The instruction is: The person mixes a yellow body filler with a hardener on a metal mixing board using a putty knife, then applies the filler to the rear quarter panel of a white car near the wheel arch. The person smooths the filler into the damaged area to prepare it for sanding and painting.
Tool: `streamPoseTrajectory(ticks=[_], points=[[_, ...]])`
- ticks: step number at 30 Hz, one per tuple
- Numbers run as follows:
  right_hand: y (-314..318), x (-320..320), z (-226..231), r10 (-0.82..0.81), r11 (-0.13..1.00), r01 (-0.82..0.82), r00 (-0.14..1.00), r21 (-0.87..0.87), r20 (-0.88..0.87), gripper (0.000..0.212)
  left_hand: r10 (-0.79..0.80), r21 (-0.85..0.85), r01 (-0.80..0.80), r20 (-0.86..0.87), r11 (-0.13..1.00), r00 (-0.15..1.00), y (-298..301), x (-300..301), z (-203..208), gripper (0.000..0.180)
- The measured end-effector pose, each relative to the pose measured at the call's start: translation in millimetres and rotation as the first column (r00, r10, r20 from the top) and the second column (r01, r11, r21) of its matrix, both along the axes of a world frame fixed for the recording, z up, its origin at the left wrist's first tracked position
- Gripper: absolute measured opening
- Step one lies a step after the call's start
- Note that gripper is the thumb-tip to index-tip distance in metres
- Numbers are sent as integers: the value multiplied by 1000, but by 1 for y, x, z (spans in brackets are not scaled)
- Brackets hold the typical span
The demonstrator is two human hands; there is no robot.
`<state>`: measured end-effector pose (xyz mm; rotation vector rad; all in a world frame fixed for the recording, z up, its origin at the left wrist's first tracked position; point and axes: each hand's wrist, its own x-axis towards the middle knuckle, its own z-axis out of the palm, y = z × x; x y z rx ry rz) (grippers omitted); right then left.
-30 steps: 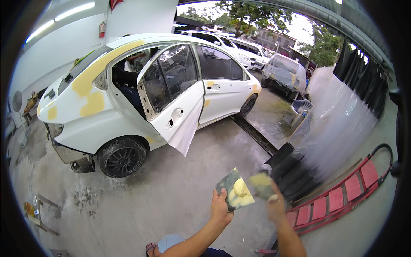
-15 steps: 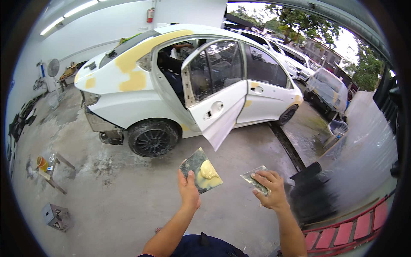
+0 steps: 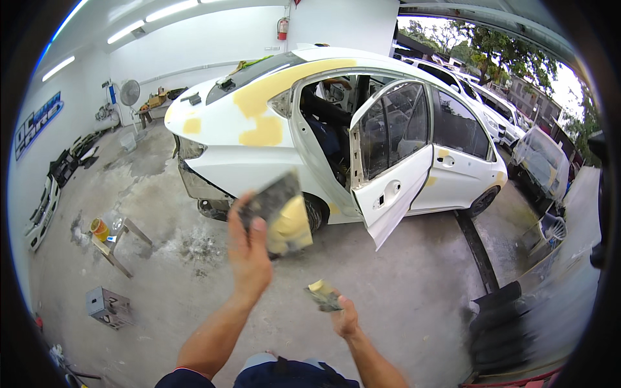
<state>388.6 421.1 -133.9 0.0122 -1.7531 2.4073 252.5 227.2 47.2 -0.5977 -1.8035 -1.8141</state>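
The left hand, gripping the dark board with yellow filler toward its right edge, has risen, while the right hand, grasping a smeared spreader, has dropped, leaving the tools apart.

The blurred board in the left hand hides most of the rear wheel. The lower edge cuts off the right forearm.
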Motion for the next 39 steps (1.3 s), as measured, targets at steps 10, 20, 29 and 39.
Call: streamPoseTrajectory(ticks=[10, 20, 29, 39], points=[[13, -147, -76, 65, 509, 23, 996, -860, 65, 83, -341, 735, -194, 510, 649, 790, -34, -129, -127, 41], [185, -393, -329, 45, 531, 157, 976, -833, 213, 77, -377, 783, -421, 600, 458, 706, 94, -330, -422, 44], [398, -540, -575, -266, 869, 201, 960, -452, -84, 77, -522, 960, -90, 220, 264, 824, 219, -507, -751, 41], [417, -577, -568, -294, 703, 619, 702, 351, -649, 84, -560, 994, -103, 110, 46, 821, 273, -518, -859, 39]])
